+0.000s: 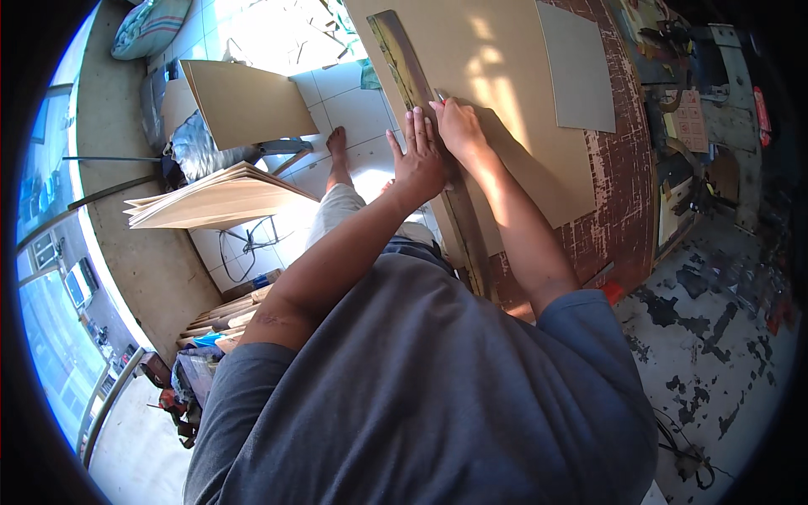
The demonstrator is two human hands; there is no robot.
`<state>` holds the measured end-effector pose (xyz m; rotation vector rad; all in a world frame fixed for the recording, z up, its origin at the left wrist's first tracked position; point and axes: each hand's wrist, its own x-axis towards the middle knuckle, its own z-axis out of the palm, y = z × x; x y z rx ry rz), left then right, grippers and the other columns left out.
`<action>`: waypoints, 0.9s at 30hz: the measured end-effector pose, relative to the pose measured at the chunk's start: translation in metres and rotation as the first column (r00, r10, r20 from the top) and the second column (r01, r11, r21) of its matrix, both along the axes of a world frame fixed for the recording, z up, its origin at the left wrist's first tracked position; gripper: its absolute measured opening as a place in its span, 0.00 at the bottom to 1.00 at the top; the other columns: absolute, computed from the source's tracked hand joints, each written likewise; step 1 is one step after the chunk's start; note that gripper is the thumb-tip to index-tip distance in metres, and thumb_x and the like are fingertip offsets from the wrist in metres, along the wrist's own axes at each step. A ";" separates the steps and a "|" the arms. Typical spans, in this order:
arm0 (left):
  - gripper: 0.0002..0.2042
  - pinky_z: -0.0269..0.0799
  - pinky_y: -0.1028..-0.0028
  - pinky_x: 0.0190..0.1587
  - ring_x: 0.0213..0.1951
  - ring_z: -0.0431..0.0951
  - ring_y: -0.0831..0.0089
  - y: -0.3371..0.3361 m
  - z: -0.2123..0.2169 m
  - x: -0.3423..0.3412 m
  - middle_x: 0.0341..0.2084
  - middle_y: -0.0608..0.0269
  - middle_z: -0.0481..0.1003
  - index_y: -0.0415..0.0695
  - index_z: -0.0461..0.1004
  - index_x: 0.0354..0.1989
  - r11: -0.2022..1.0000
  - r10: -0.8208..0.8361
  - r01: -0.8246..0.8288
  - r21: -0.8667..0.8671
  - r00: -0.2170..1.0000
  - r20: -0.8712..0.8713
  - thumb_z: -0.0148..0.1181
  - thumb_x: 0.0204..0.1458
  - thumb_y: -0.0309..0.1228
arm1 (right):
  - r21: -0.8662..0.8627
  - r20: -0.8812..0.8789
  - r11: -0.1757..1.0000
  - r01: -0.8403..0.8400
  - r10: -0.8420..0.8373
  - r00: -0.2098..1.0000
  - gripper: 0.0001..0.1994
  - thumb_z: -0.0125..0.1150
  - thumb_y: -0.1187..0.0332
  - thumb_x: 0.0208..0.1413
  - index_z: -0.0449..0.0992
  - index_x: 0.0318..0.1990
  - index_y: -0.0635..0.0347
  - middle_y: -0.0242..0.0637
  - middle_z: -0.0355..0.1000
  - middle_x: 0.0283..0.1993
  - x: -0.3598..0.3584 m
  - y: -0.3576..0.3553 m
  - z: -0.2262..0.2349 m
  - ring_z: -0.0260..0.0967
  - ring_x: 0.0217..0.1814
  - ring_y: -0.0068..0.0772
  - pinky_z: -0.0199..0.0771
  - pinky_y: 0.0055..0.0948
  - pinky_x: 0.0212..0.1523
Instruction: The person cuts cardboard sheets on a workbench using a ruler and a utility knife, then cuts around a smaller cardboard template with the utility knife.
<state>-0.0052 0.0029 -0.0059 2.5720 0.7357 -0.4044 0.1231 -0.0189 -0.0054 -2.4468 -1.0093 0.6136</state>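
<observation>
A long, dark, worn straightedge point(397, 52) lies along the left edge of a large brown board sheet point(547, 181). My left hand point(418, 162) presses flat on the straightedge with its fingers stretched out. Just right of it, my right hand point(460, 130) is closed around a slim tool point(437, 104) with a red part, its tip close to the straightedge's right side. The grip hides most of the tool, so I cannot tell its exact kind.
The sheet rests on a worn red-brown tabletop point(623, 168); a smaller grey sheet point(581, 71) lies on the brown one. At the left, several brown boards point(252, 105) stand near a stack of folded sheets point(223, 198). Metal machine parts point(732, 126) stand at the far right.
</observation>
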 end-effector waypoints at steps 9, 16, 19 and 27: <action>0.67 0.33 0.30 0.69 0.76 0.27 0.45 0.000 -0.001 -0.002 0.75 0.37 0.30 0.29 0.37 0.74 1.000 0.021 -0.020 -0.012 1.000 0.016 0.76 0.35 0.57 | -0.044 -0.083 0.999 -0.010 0.006 0.996 0.21 0.48 0.59 0.68 0.77 0.43 0.72 0.68 0.75 0.42 0.001 0.009 -0.007 0.74 0.51 0.66 0.75 0.51 0.53; 0.67 0.36 0.28 0.68 0.76 0.28 0.42 -0.001 0.000 -0.002 0.75 0.35 0.30 0.27 0.37 0.73 1.000 -0.002 0.003 -0.018 0.999 0.033 0.76 0.34 0.56 | -0.057 -0.084 0.997 -0.058 0.053 0.995 0.20 0.49 0.59 0.69 0.76 0.40 0.73 0.68 0.75 0.40 -0.003 -0.013 -0.002 0.73 0.48 0.69 0.74 0.55 0.50; 0.60 0.32 0.30 0.69 0.77 0.28 0.45 -0.003 -0.013 -0.003 0.75 0.36 0.30 0.27 0.41 0.73 0.999 0.031 -0.033 0.035 0.997 0.073 0.72 0.41 0.53 | -0.088 -0.110 0.994 -0.066 0.057 0.992 0.22 0.47 0.57 0.69 0.76 0.39 0.72 0.68 0.75 0.37 -0.022 -0.054 0.011 0.72 0.46 0.72 0.73 0.59 0.47; 0.60 0.33 0.29 0.68 0.77 0.28 0.44 -0.002 -0.010 -0.006 0.75 0.34 0.29 0.25 0.41 0.73 0.999 -0.008 0.007 0.045 0.999 0.038 0.71 0.42 0.55 | -0.283 -0.056 0.955 -0.083 0.070 0.996 0.21 0.49 0.55 0.69 0.72 0.38 0.69 0.64 0.74 0.32 -0.067 -0.160 0.035 0.73 0.40 0.70 0.73 0.60 0.39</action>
